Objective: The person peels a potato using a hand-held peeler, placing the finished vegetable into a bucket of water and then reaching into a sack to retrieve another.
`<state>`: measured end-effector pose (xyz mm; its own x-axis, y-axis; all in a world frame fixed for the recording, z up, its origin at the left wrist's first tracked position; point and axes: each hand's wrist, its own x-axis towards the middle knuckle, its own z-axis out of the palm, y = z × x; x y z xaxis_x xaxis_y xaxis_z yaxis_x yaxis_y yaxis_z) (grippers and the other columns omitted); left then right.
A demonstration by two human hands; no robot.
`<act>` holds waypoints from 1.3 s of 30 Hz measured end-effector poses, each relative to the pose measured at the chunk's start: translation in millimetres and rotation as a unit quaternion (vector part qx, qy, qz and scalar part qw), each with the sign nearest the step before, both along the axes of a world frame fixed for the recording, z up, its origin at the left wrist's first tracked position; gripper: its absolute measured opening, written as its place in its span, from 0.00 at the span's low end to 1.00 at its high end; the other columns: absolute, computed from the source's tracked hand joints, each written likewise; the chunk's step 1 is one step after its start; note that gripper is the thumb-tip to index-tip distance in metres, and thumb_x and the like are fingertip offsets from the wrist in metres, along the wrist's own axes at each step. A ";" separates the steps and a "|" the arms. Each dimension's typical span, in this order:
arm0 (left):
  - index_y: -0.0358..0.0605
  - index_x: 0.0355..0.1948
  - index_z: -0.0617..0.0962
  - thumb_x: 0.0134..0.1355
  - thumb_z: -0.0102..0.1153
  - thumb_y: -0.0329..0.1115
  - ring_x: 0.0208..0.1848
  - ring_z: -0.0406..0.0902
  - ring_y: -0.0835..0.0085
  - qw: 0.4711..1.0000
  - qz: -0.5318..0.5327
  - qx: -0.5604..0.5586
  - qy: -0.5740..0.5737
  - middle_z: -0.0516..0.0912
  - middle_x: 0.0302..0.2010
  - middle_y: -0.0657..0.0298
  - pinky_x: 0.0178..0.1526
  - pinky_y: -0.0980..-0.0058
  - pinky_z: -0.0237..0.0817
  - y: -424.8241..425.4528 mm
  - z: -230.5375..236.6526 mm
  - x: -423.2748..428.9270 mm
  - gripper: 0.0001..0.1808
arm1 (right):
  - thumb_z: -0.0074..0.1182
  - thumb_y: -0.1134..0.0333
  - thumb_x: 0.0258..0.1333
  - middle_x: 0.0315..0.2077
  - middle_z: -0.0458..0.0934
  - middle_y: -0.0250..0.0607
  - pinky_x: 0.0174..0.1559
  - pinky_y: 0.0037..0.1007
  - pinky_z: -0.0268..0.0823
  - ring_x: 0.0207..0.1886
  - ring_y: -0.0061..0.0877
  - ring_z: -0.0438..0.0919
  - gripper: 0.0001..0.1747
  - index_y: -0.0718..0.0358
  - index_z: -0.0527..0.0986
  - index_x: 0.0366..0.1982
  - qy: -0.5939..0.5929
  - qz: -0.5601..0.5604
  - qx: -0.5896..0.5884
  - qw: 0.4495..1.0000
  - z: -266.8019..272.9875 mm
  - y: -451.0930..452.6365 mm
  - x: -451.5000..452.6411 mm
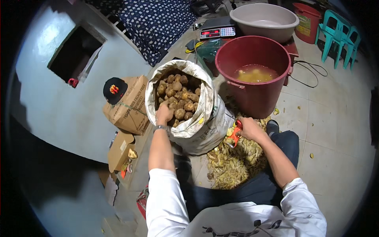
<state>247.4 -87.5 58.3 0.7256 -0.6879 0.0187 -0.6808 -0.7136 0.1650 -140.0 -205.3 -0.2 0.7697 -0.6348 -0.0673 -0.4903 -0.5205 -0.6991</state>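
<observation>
A white woven sack (207, 118) with a rolled-down rim stands before me, full of brown, unpeeled potatoes (179, 113). Inside its near left edge, my left hand (164, 114) reaches among the potatoes; its fingertips are partly hidden, so whether it grips one is unclear. My right hand (250, 129) is closed on an orange-red hand peeler (235, 134), held right of the sack. Below the peeler a heap of peelings (237, 166) lies on the floor between my legs. Beyond my right hand stands a deep red plastic tub (254, 97) with cloudy yellowish water and pale pieces in it.
A pale basin (265, 26) and a digital scale (217, 32) stand behind the tub. Left of the sack are a cardboard box (133, 109) with a black cap (115, 90) on it, and a small open carton (118, 151). Teal plastic chairs (336, 35) and a cable (315, 72) are at right.
</observation>
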 end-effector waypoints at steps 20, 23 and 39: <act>0.41 0.45 0.77 0.70 0.47 0.40 0.46 0.80 0.64 0.459 0.117 -0.475 0.742 0.82 0.43 0.58 0.52 0.63 0.71 70.7 -97.2 -179.1 0.14 | 0.73 0.59 0.41 0.29 0.80 0.47 0.40 0.32 0.71 0.33 0.30 0.80 0.29 0.67 0.75 0.43 -0.335 0.041 -0.088 0.937 -3.9 62.1 52.4; 0.40 0.46 0.76 0.69 0.48 0.37 0.44 0.81 0.64 0.474 0.046 -0.470 0.744 0.82 0.43 0.58 0.49 0.62 0.74 72.0 -107.0 -177.8 0.12 | 0.74 0.64 0.40 0.28 0.80 0.41 0.36 0.28 0.70 0.31 0.23 0.78 0.24 0.67 0.76 0.38 -0.320 0.059 -0.151 0.934 -5.4 43.9 63.3; 0.43 0.48 0.76 0.69 0.47 0.42 0.41 0.82 0.69 0.405 0.007 -0.373 0.835 0.83 0.39 0.60 0.38 0.67 0.75 66.7 -129.5 -169.1 0.16 | 0.76 0.66 0.37 0.33 0.83 0.40 0.42 0.24 0.71 0.36 0.18 0.78 0.24 0.69 0.78 0.37 -0.272 -0.054 0.136 0.951 -15.1 -12.3 65.1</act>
<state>78.3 -20.9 -71.2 0.1589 -0.9383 -0.3072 0.8277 -0.0430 0.5595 -75.0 -217.5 -15.3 0.6690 -0.7282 0.1489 -0.0587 -0.2515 -0.9661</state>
